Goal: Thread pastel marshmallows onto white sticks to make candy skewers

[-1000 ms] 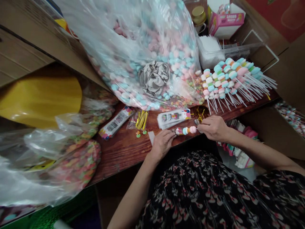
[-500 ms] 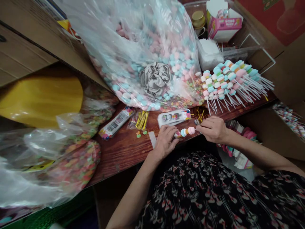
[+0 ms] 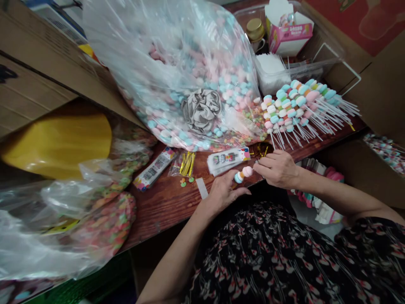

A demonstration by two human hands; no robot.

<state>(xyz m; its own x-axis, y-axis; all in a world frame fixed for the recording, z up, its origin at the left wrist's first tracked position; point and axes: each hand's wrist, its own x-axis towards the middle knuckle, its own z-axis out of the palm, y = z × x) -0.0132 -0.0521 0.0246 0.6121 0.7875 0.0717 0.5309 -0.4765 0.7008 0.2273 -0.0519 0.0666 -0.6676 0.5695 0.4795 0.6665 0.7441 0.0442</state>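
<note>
While right hand (image 3: 277,169) pinches rounded candy skewer (image 3: 243,173), left hand (image 3: 225,193) spreads open just beside it.

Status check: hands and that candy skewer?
Right hand at candy skewer; left hand just below it, fingers spread. Printed wrappers close beyond.

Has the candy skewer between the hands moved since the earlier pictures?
Yes. Against the printed packet on the table, the candy skewer has turned from lying nearly level to tilted, its pink end rising toward the packet.

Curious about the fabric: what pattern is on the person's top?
The top is black with a pink-and-white floral print, best seen in the head view.
</note>
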